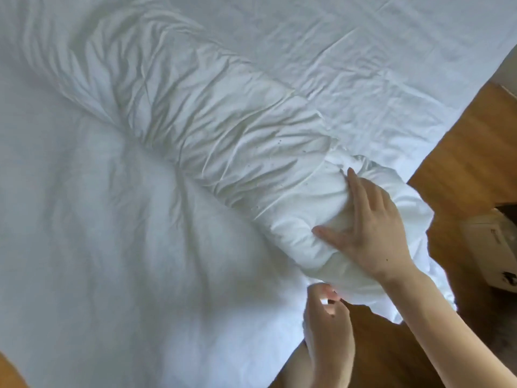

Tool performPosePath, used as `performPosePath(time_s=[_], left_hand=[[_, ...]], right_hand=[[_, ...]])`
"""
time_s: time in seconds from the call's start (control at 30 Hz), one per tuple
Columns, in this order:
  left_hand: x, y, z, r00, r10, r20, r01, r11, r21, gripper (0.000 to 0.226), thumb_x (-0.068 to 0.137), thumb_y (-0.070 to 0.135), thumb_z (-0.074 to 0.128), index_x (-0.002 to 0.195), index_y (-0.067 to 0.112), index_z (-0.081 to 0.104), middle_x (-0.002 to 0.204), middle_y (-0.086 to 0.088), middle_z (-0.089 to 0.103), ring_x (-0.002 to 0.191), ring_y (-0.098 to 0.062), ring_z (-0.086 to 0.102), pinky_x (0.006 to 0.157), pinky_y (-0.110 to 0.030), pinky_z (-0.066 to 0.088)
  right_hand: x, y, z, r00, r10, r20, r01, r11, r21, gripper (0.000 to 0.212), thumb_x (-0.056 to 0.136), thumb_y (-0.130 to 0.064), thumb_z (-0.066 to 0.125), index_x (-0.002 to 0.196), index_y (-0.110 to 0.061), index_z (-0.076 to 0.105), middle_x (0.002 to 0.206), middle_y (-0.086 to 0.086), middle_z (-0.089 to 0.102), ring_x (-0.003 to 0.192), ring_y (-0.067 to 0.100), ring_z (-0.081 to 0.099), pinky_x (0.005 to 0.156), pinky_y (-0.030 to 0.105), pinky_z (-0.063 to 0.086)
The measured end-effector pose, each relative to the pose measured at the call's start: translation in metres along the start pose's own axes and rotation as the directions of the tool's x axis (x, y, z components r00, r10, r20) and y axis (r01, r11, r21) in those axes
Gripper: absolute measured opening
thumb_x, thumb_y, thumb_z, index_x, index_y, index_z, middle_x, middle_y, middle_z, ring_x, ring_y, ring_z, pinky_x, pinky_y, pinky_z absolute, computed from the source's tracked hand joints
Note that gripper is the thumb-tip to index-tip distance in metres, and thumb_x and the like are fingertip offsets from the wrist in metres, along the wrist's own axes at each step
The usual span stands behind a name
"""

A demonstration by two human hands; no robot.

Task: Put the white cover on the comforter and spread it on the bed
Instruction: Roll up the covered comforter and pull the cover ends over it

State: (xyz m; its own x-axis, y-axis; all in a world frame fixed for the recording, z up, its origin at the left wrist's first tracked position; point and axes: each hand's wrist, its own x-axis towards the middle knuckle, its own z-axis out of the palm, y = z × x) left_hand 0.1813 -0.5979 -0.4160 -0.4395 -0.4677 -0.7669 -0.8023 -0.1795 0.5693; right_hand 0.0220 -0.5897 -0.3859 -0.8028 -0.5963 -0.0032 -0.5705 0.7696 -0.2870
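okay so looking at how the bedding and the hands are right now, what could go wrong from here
1. The rolled bedding ends at the bed's corner, and cloth hangs over the wooden floor; it may slide off.
2. The right hand only presses flat on the roll's end, so the roll could loosen.
3. The left hand seems to pinch only a small edge of cloth, which might slip free.

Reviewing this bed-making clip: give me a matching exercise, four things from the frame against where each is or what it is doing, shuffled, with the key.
Things
1. right hand
2. left hand
3. bunched roll
4. cardboard box

States
A. pinches a fabric edge at the bed's near edge
B. on the wooden floor, right edge of view
C. presses flat on the roll's near end
D. lies diagonally across the bed

Pairs: 1-C, 2-A, 3-D, 4-B
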Motion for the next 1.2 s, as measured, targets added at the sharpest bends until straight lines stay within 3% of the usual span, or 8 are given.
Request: performPosePath(time_s=[0.17,0.37,0.47,0.57,0.77,0.9,1.07,1.2], left_hand=[[0.060,0.064,-0.080,0.790,0.131,-0.599,-0.372,0.880,-0.297,0.027,0.090,0.009,0.057,0.113,0.017,0.047,0.104,0.007,0.060,0.088,0.001,0.059,0.076,-0.020,0.048],[0.116,0.126,-0.123,0.856,0.063,-0.513,-0.280,0.891,-0.358,0.093,0.082,0.052,0.063,0.153,0.018,0.013,0.143,-0.005,0.043,0.121,-0.019,0.052,0.096,-0.031,0.042],[0.137,0.144,-0.124,0.896,-0.013,-0.443,-0.150,0.931,-0.332,0.113,0.077,0.053,0.071,0.154,0.014,-0.003,0.149,-0.013,0.036,0.131,-0.027,0.045,0.105,-0.033,0.036],[0.144,0.152,-0.126,0.904,-0.065,-0.422,-0.092,0.936,-0.341,0.108,0.074,0.042,0.079,0.151,0.008,0.011,0.137,-0.010,0.048,0.125,-0.027,0.050,0.102,-0.031,0.039],[0.114,0.115,-0.124,0.835,0.117,-0.537,-0.425,0.758,-0.496,0.038,0.075,0.008,0.073,0.108,0.014,0.053,0.100,0.005,0.063,0.086,-0.002,0.066,0.076,-0.021,0.054],[0.121,0.068,-0.142,0.949,0.151,-0.276,-0.266,0.854,-0.447,0.042,0.080,0.023,0.072,0.120,0.020,0.057,0.102,0.010,0.067,0.088,0.004,0.065,0.085,-0.024,0.050],[0.130,0.080,-0.155,0.958,0.074,-0.278,-0.187,0.896,-0.404,0.049,0.088,0.024,0.064,0.134,0.025,0.047,0.117,0.003,0.061,0.103,-0.015,0.060,0.088,-0.026,0.045],[0.127,0.102,-0.153,0.859,-0.096,-0.504,-0.289,0.721,-0.630,0.073,0.084,0.021,0.067,0.146,0.021,0.028,0.136,0.001,0.048,0.117,-0.017,0.055,0.083,-0.018,0.052]], right_hand=[[-0.028,-0.015,0.015,0.983,0.036,-0.182,-0.042,0.999,-0.030,0.097,0.078,-0.066,0.064,0.144,-0.003,0.030,0.143,0.028,0.038,0.134,0.043,0.035,0.110,0.055,0.031],[-0.063,-0.007,0.037,0.989,-0.081,-0.121,0.067,0.991,-0.113,0.086,0.076,-0.060,0.071,0.135,-0.004,0.042,0.123,0.022,0.055,0.115,0.039,0.053,0.100,0.052,0.042],[-0.052,0.013,0.041,0.996,-0.085,-0.024,0.081,0.987,-0.140,0.079,0.060,-0.013,0.084,0.126,-0.005,0.042,0.087,0.011,0.064,0.070,0.029,0.062,0.059,0.037,0.051],[-0.045,0.022,0.028,0.984,-0.179,0.022,0.180,0.984,-0.017,0.078,0.054,-0.007,0.084,0.122,-0.007,0.044,0.072,0.005,0.064,0.051,0.025,0.060,0.037,0.028,0.044],[-0.088,0.040,-0.016,0.969,-0.230,-0.095,0.237,0.969,0.064,0.048,0.074,-0.005,0.058,0.121,-0.004,0.062,0.075,0.005,0.068,0.053,0.019,0.061,0.043,0.024,0.047],[-0.111,0.016,0.043,0.971,-0.231,0.062,0.232,0.973,-0.009,0.062,0.064,-0.006,0.038,0.126,-0.009,0.046,0.076,0.003,0.067,0.054,0.022,0.061,0.039,0.024,0.041],[-0.116,-0.009,0.035,0.990,-0.116,0.080,0.115,0.993,0.020,0.076,0.060,-0.002,0.064,0.133,-0.008,0.045,0.088,0.006,0.067,0.067,0.024,0.062,0.049,0.029,0.050],[-0.089,-0.006,-0.001,0.982,-0.182,-0.054,0.188,0.973,0.131,0.045,0.085,-0.040,0.060,0.114,-0.004,0.065,0.092,0.010,0.062,0.076,0.028,0.056,0.065,0.036,0.047]])
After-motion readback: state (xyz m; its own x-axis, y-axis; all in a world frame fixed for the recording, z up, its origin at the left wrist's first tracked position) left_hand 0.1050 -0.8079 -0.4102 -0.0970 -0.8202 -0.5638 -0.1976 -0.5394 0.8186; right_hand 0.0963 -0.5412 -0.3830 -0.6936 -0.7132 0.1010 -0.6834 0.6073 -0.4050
